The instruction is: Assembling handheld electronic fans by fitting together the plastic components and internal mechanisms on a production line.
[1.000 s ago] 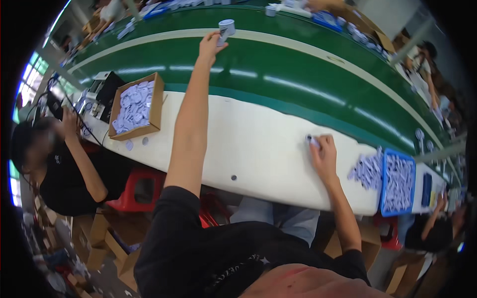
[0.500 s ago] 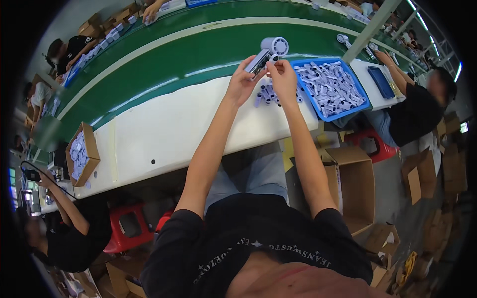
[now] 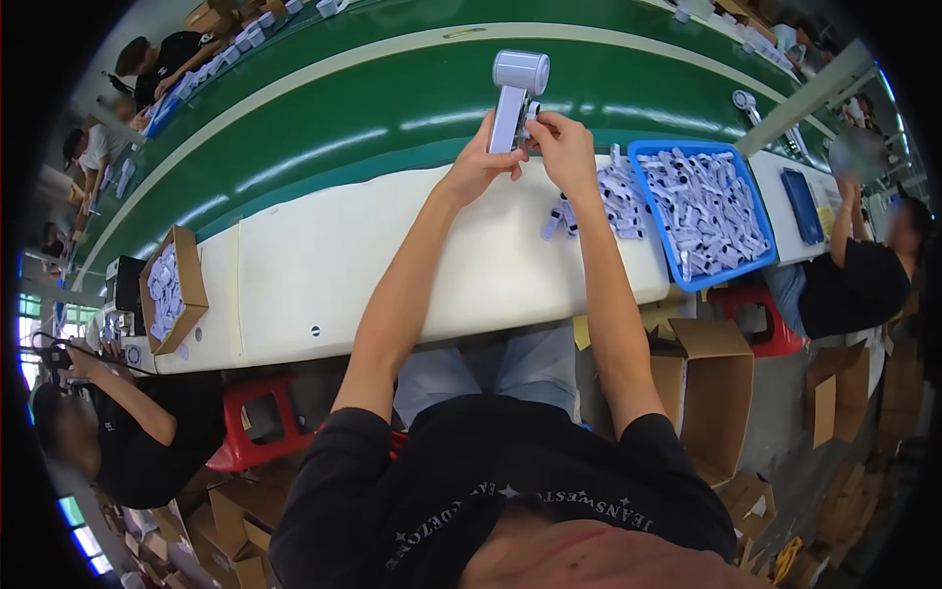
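Note:
My left hand (image 3: 473,171) is closed around the handle of a pale lilac-white handheld fan (image 3: 520,73). The fan stands nearly upright above the far edge of the white worktop, its round head at the top. On the right side of the handle, my right hand (image 3: 567,153) pinches a small white part (image 3: 533,110) against it. The fingertips of that hand partly hide the part, so whether it is seated cannot be told. Beside my right wrist lies a loose pile of small white plastic parts with dark ends (image 3: 625,204).
A blue basket (image 3: 728,273) heaped with similar parts stands to the right. At the left end sits a cardboard box (image 3: 193,285) of white pieces. Beyond the white worktop (image 3: 294,265) runs a green conveyor belt (image 3: 343,137). Co-workers sit on both sides, one (image 3: 854,290) at right.
The fan has turned from tilted, with its grille showing, to nearly upright with its side showing. My right hand has stayed at the handle's right side. The view has shifted.

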The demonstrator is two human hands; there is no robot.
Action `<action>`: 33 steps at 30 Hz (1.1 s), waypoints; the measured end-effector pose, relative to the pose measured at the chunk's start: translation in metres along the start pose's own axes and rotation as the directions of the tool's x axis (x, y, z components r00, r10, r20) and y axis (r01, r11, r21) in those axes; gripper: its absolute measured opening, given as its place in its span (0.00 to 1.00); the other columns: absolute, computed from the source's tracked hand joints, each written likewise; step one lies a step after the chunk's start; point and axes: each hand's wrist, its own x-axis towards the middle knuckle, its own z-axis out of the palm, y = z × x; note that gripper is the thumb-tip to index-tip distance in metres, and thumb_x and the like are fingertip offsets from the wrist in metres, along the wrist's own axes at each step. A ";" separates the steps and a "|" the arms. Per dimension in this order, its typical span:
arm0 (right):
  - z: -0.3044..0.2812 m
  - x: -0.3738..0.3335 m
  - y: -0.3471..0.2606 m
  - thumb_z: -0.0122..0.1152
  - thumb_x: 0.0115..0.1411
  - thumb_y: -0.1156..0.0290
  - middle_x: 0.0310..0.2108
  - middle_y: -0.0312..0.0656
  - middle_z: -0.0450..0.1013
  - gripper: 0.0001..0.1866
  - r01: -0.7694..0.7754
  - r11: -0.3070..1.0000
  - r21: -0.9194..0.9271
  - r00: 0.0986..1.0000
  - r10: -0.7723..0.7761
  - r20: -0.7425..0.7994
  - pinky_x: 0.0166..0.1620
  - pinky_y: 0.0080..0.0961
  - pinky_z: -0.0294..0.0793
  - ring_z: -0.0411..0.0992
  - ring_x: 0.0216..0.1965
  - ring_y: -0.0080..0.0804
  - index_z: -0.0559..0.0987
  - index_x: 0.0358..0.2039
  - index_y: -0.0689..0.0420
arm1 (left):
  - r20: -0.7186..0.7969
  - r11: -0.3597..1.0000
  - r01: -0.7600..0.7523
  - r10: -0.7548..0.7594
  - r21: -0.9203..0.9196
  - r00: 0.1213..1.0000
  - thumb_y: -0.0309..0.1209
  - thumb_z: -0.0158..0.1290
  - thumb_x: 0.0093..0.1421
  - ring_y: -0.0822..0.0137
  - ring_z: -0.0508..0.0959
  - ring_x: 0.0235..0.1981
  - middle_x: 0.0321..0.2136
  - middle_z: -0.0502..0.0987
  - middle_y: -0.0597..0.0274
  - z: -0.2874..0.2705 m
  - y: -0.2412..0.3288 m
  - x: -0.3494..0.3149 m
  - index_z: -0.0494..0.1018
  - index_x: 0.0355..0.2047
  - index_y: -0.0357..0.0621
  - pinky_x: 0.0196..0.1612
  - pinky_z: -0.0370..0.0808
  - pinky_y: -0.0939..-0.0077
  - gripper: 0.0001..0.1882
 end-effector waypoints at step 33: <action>0.028 0.005 0.000 0.58 0.58 0.72 0.24 0.50 0.76 0.09 0.047 0.993 -0.104 0.971 -0.021 0.237 0.28 0.27 0.74 0.77 0.24 0.33 0.77 0.30 0.67 | -0.400 0.749 0.101 0.230 0.655 0.887 0.46 0.52 0.62 0.73 0.71 0.32 0.35 0.75 0.62 -0.026 0.000 -0.007 0.68 0.45 0.37 0.36 0.70 0.77 0.24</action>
